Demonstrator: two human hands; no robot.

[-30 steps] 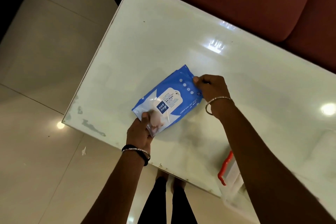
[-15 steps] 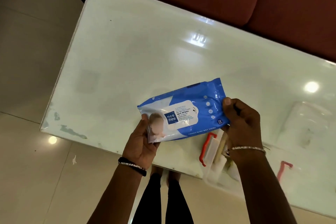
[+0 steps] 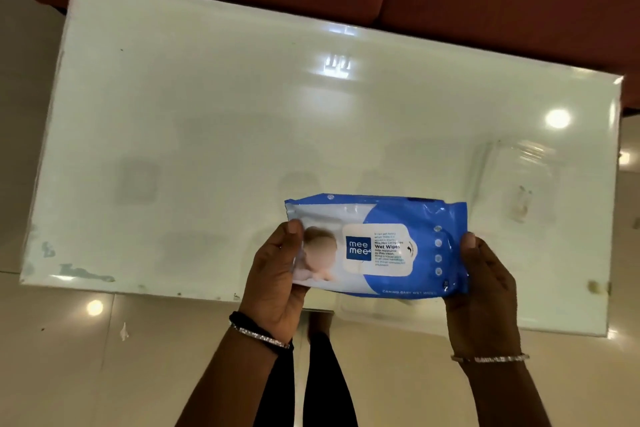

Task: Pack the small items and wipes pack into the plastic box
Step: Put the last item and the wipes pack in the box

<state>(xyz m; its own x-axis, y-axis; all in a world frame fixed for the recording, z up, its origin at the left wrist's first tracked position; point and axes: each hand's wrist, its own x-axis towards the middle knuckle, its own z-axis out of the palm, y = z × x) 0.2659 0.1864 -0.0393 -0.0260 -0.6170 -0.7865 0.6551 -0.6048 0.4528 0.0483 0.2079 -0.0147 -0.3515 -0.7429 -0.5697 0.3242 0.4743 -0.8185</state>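
The left hand point(image 3: 277, 274) pinches the white end of the wipes pack point(image 3: 377, 246), thumb on top and palm cupped beneath, so its grip is closed on the pack. The pack hangs level in the air above the near edge of the worktop point(image 3: 207, 135), at about 5 o'clock from the middle of the glossy slab. At the blue end, the right hand point(image 3: 485, 291) clamps the crimped seam the same way, thumb over, grip closed on the pack.

The pack is a soft, pillow-shaped pouch of slick printed film, blue and white, with a rounded resealable flap label in the centre and flat sealed fins at both ends. It looks full and a little saggy, so I judge it will bend rather than hold its shape.

The plastic box does not show clearly; faint clear outlines lie under the pack and at about 3 o'clock on the worktop, but I cannot tell which is the box and which a lid. No small items are in view.

Risks, as I judge them: the glossy film may slide out of a 2-thumb pinch if 1 hand lets go early. The pack sits half over the floor point(image 3: 69, 357), so a slip could miss the worktop. Lowered askew, a floppy pack may catch the clear box rim, which is hard to see against the reflective white surface.
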